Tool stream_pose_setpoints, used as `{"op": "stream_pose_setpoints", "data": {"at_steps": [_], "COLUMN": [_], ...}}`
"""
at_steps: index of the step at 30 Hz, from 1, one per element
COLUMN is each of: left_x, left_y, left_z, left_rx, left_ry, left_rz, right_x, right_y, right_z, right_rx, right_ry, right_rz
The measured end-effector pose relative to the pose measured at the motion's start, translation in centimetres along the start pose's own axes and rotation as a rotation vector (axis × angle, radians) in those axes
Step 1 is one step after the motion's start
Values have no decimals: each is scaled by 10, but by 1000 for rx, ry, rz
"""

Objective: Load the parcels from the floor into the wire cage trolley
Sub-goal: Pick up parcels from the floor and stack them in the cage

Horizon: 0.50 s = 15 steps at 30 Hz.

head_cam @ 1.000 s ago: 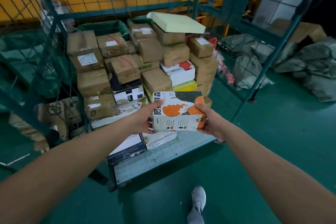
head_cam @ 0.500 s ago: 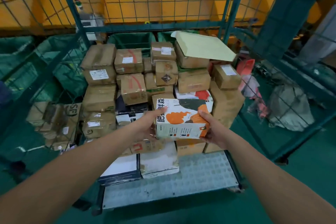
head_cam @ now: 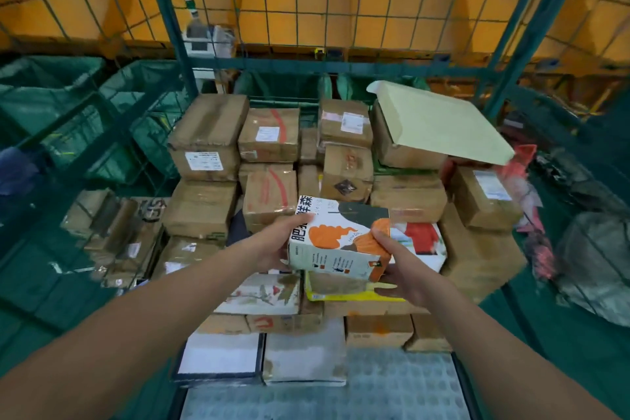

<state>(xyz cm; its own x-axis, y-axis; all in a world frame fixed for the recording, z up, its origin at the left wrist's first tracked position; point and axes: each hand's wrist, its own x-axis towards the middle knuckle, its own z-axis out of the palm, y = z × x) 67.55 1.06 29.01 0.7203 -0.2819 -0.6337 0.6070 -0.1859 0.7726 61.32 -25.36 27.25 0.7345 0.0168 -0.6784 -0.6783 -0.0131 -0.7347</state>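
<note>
Parcel, white with orange print, clamped between both hands over the front of the stack. Left hand pressed on its left end, thumb over the top edge; right hand curled round the lower right corner, fingers underneath. Long axis running left to right, near face tilted toward the camera. Held just above a yellow flat pack and beside a white box with red print, possibly touching the latter; hard to tell through the blur. Brown cartons stacked behind and either side, inside the wire cage trolley. Both hands equally near; landing spot directly beneath and slightly forward.
</note>
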Motion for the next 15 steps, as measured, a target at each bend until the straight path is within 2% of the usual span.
{"op": "stream_pose_setpoints", "data": {"at_steps": [5, 15], "left_x": [56, 140], "left_y": [43, 119], "left_z": [-67, -154], "left_rx": [-56, -167], "left_ry": [122, 274], "left_rz": [24, 207], "right_x": [69, 179], "right_y": [-65, -166], "right_z": [41, 111], "right_rx": [-43, 167], "right_ry": [-74, -99], "right_rz": [-2, 12]}}
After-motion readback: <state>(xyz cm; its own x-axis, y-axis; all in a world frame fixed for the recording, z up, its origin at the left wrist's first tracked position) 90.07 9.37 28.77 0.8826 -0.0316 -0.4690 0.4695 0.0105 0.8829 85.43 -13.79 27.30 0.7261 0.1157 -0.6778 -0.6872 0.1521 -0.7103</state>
